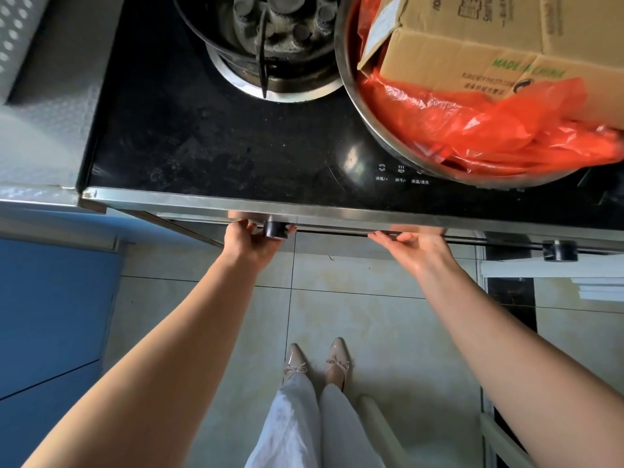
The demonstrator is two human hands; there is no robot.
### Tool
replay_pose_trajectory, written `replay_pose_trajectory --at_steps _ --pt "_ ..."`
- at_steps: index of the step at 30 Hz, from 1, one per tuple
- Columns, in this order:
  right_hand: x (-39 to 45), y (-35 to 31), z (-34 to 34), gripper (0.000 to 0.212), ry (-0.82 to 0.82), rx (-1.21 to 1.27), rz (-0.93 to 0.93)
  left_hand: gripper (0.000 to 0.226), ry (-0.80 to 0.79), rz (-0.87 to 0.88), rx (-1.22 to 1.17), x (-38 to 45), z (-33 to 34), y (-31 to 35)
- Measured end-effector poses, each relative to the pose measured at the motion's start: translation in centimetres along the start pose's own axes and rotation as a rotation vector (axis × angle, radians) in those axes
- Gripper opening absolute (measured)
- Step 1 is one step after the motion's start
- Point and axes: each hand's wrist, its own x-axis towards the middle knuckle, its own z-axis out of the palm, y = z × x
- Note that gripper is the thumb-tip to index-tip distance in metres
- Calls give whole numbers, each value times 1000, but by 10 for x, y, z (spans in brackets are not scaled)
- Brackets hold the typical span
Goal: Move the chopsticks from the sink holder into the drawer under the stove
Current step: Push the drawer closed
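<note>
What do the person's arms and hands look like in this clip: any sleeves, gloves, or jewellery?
Both forearms are bare as far as the frame shows; no sleeves, gloves, watch or bracelets appear. The left hand and right hand show no rings, though the fingertips are hidden under the stove's front edge.

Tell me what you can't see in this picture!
- Chopsticks: none in the head view.
- Drawer inside: hidden under the stove's front edge.
- Left hand and right hand: fingertips tucked beneath that edge, so their grip is unclear.
- Metal bowl and cardboard box: cut off by the frame.
</note>
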Motion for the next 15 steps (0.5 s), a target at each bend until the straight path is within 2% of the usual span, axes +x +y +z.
replay_pose_trajectory --at_steps 5,10,15 --pt "-2 3 0 28 -18 -91 -38 36 9 -33 -25 2 -3 -1" --pt "-2 9 -9 18 -53 -229 -58 48 -11 -46 26 -11 -8 -1" --pt "-3 10 -16 11 18 -364 -113 49 -27 5 174 -27 -18 -6"
